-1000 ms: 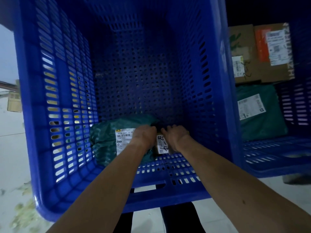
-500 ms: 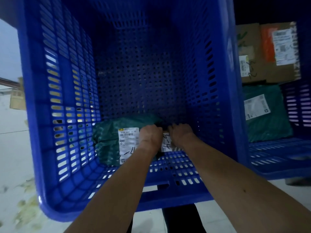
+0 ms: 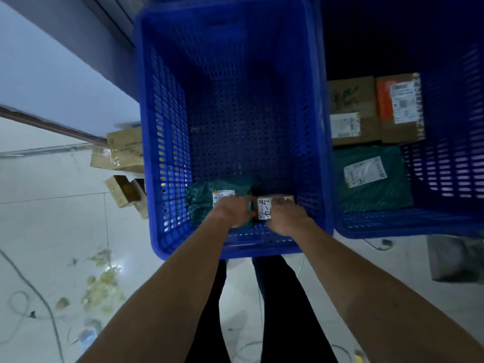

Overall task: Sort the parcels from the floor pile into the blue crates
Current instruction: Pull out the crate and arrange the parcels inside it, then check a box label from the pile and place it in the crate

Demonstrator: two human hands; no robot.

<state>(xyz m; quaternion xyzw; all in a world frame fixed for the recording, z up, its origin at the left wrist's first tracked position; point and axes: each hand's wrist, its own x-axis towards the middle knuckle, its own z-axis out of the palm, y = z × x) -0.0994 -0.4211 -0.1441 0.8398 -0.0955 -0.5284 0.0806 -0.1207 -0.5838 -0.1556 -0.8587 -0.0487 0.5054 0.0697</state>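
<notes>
Left crate [image 3: 162, 127] holds 1 green bag [image 3: 200, 203] and 1 small box [image 3: 264, 208], gripped between left hand [image 3: 231, 211] and right hand [image 3: 287, 216]; right crate [image 3: 392, 226] holds 2 cardboard boxes [image 3: 351, 100], 1 green mailer [image 3: 377, 195].

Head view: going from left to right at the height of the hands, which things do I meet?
Cardboard boxes on the floor, green parcel, left hand, small labelled box, right hand, second green parcel.

The left hand [image 3: 231, 211] covers part of the white label on the green plastic mailer bag [image 3: 200, 203]. It and the right hand [image 3: 286, 216] hide both ends of the small brown cardboard box [image 3: 264, 208]. The second blue slotted plastic crate [image 3: 450, 127] runs off the right edge. The printed label text is too small to read.
</notes>
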